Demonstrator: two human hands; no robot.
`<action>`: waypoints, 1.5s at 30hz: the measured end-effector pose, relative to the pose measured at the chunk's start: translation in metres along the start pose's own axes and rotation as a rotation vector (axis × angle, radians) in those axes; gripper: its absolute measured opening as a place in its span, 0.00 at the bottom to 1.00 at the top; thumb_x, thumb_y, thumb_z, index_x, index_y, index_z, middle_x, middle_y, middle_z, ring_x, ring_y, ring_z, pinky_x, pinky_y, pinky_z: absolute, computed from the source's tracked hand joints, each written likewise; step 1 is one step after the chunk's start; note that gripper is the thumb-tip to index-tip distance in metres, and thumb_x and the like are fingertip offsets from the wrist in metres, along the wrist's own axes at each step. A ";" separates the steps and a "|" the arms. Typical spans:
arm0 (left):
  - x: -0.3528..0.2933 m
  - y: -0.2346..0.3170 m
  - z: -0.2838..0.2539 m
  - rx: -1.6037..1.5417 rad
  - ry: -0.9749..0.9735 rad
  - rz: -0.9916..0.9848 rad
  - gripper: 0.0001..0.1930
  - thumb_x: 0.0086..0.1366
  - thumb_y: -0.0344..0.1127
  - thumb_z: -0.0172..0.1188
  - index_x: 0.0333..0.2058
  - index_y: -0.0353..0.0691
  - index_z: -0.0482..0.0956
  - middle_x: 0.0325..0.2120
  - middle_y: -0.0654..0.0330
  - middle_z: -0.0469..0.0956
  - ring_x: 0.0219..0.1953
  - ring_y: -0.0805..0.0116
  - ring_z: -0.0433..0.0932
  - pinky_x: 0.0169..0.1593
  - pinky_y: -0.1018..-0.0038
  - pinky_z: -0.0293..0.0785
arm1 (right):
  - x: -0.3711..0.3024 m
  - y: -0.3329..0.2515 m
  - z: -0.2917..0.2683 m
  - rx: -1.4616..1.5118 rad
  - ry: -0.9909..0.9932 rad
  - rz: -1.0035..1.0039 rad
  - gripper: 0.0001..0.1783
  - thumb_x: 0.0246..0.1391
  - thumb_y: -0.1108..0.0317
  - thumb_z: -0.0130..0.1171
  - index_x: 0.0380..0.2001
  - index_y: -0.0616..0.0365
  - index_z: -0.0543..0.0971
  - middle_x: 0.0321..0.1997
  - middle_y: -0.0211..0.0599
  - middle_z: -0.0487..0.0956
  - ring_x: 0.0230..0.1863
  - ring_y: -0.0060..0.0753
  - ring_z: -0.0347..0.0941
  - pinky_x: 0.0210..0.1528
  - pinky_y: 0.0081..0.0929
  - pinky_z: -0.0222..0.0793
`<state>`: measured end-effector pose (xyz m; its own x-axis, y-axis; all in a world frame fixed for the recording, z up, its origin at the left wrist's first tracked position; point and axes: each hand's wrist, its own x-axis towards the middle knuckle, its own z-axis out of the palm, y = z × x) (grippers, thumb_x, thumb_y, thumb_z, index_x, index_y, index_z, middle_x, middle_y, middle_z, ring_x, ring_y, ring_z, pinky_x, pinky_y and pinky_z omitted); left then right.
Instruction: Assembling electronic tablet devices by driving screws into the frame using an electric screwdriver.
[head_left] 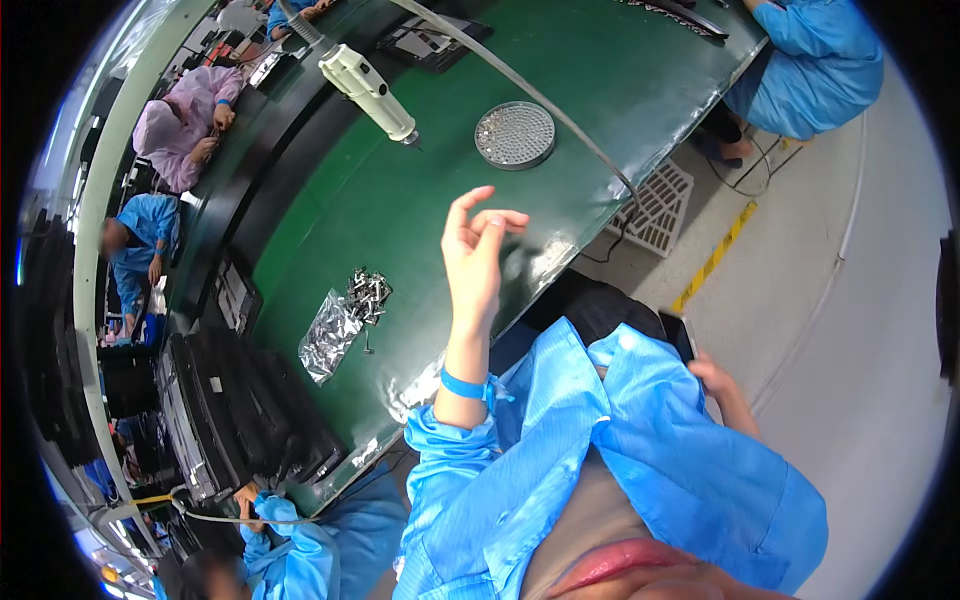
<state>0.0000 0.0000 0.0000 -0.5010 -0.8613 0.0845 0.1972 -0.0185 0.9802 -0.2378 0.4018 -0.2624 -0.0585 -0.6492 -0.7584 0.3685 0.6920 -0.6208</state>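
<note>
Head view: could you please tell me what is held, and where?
Left hand: nothing. Right hand: a dark phone-like device, apparently by its lower end.

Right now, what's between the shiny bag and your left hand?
A pile of metal parts lies between the shiny bag and the left hand, in the head view.

Left arm (466,356): rises from the lower centre, clothed near the elbow, skin showing toward the hand. Left wrist (474,318): runs nearly straight into the palm, close to upright in view. Left hand (474,258): hangs raised ahead of the body, loosely open, fingers (464,208) half-curled and parted, tips turned to the right, one arched above the others. Right forearm (738,410): slants up and leftward, out at the right side. Right hand (711,376): partly hidden, bent into a grip.
</note>
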 end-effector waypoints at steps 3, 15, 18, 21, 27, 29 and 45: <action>0.021 0.005 -0.013 0.016 0.149 0.019 0.16 0.66 0.28 0.53 0.51 0.32 0.68 0.34 0.52 0.82 0.34 0.69 0.80 0.42 0.76 0.72 | -0.074 -0.044 0.018 0.143 -0.154 0.201 0.49 0.37 0.69 0.60 0.67 0.67 0.57 0.50 0.42 0.79 0.50 0.33 0.74 0.48 0.29 0.72; 0.077 -0.021 -0.069 -0.119 0.597 -0.072 0.14 0.62 0.25 0.51 0.47 0.35 0.70 0.31 0.55 0.82 0.27 0.74 0.78 0.31 0.81 0.66 | 0.036 -0.088 0.033 -0.811 -0.201 -0.537 0.41 0.47 0.63 0.64 0.65 0.58 0.62 0.66 0.48 0.66 0.67 0.40 0.61 0.65 0.38 0.59; 0.083 -0.027 -0.072 -0.094 0.630 -0.050 0.14 0.61 0.25 0.51 0.47 0.35 0.70 0.32 0.57 0.82 0.27 0.74 0.77 0.31 0.81 0.65 | 0.037 -0.092 0.023 -0.686 -0.354 -0.233 0.40 0.48 0.64 0.63 0.64 0.60 0.63 0.63 0.48 0.70 0.63 0.39 0.65 0.63 0.36 0.62; 0.086 -0.032 -0.073 -0.076 0.625 -0.048 0.14 0.61 0.26 0.52 0.47 0.35 0.71 0.32 0.57 0.82 0.27 0.74 0.77 0.31 0.81 0.65 | 0.040 -0.063 0.044 -0.337 0.095 -0.129 0.30 0.51 0.65 0.62 0.57 0.65 0.72 0.53 0.42 0.79 0.50 0.32 0.74 0.54 0.30 0.70; 0.106 -0.027 -0.080 0.075 0.622 -0.032 0.15 0.58 0.24 0.54 0.45 0.34 0.72 0.31 0.57 0.82 0.27 0.75 0.77 0.30 0.80 0.64 | 0.007 -0.083 0.118 -0.307 0.152 -0.746 0.30 0.53 0.65 0.63 0.58 0.66 0.71 0.58 0.44 0.76 0.59 0.39 0.71 0.62 0.31 0.63; 0.121 -0.025 -0.081 0.080 0.632 -0.064 0.14 0.57 0.23 0.55 0.44 0.33 0.73 0.32 0.56 0.82 0.28 0.74 0.77 0.32 0.79 0.67 | 0.002 -0.091 0.115 -0.315 0.157 -0.699 0.30 0.53 0.65 0.63 0.58 0.66 0.71 0.58 0.44 0.76 0.58 0.39 0.71 0.62 0.31 0.63; 0.363 -0.104 -0.210 0.952 0.646 -0.131 0.30 0.56 0.58 0.64 0.41 0.32 0.78 0.35 0.54 0.79 0.31 0.63 0.77 0.34 0.65 0.74 | -0.019 -0.123 0.056 -0.472 0.159 -0.171 0.26 0.58 0.65 0.58 0.58 0.66 0.70 0.57 0.44 0.76 0.58 0.37 0.71 0.63 0.31 0.61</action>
<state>-0.0261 -0.4175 -0.1091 0.1073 -0.9852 0.1336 -0.6761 0.0262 0.7363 -0.2299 0.3112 -0.1606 -0.2346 -0.7348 -0.6364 -0.1143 0.6710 -0.7326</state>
